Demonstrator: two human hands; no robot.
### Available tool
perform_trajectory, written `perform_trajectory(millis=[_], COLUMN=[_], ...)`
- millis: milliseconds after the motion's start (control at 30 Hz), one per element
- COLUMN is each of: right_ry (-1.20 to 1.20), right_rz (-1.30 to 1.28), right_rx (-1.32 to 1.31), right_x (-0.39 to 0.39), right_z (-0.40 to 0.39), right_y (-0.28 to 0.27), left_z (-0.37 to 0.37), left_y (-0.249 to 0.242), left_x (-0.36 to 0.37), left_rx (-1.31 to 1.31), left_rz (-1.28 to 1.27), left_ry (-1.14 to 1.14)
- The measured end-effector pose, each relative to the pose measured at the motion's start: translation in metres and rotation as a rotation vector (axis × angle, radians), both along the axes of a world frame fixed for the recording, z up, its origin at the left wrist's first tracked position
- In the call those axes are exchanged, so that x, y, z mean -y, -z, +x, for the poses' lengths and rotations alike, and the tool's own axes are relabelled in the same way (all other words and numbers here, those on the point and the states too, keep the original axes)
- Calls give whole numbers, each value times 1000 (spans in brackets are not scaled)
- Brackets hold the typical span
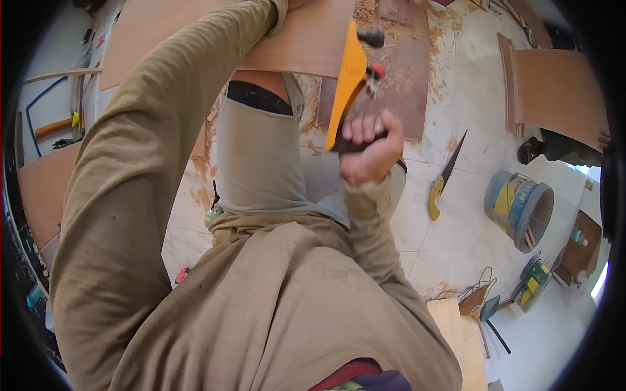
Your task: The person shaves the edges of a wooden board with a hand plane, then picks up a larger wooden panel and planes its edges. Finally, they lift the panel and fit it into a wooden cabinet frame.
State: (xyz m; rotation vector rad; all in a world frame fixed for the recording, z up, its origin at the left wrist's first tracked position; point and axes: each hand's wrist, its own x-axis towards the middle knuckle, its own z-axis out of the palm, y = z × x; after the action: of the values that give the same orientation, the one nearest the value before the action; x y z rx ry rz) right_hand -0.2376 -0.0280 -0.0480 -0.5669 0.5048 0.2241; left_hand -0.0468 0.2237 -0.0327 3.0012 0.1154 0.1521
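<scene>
My right hand (pixel 373 148) is closed round the black rear handle of a yellow hand plane (pixel 351 68). The plane stands on its side, its sole turned toward the edge of a reddish-brown wooden panel (pixel 300 42). A black front knob and a red adjusting wheel stick out from the plane on the right. At the top edge of the view, only a sliver of my left hand (pixel 298 3) shows by the panel, and its fingers are out of sight.
Wood shavings cover a brown board (pixel 411 85) and parts of the tiled floor. A yellow-handled handsaw (pixel 445 179) lies to my right, near a blue bucket (pixel 518 207) tipped on its side. Another curved panel (pixel 554 88) stands at the right, with a person's dark-clothed leg (pixel 567 148) close by.
</scene>
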Motion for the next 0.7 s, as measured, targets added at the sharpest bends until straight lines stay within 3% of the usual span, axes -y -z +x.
perform_trajectory(millis=[67,100,300,367,500,600,700], right_ry=[-74,-50,7,17,24,-22,23], right_rz=[-56,-29,194,173,148,45,105], right_rx=[36,54,164,99,-28,53,105], right_x=[16,11,-27,-20,14,10,-26], right_z=[-62,-46,143,105,-53,-40,106], right_y=[-25,-15,45,28,10,17,25], left_z=[-4,-4,-13,1,-1,4,1], left_y=[-4,-7,4,-3,-1,7,4], left_x=[1,3,2,3,-1,-2,1], left_rx=[-36,-52,-27,-3,-10,-19,-31], left_rz=[-4,-5,31,20,-24,-30,-6], left_ry=[-15,-27,-4,-10,-38,-22,-27])
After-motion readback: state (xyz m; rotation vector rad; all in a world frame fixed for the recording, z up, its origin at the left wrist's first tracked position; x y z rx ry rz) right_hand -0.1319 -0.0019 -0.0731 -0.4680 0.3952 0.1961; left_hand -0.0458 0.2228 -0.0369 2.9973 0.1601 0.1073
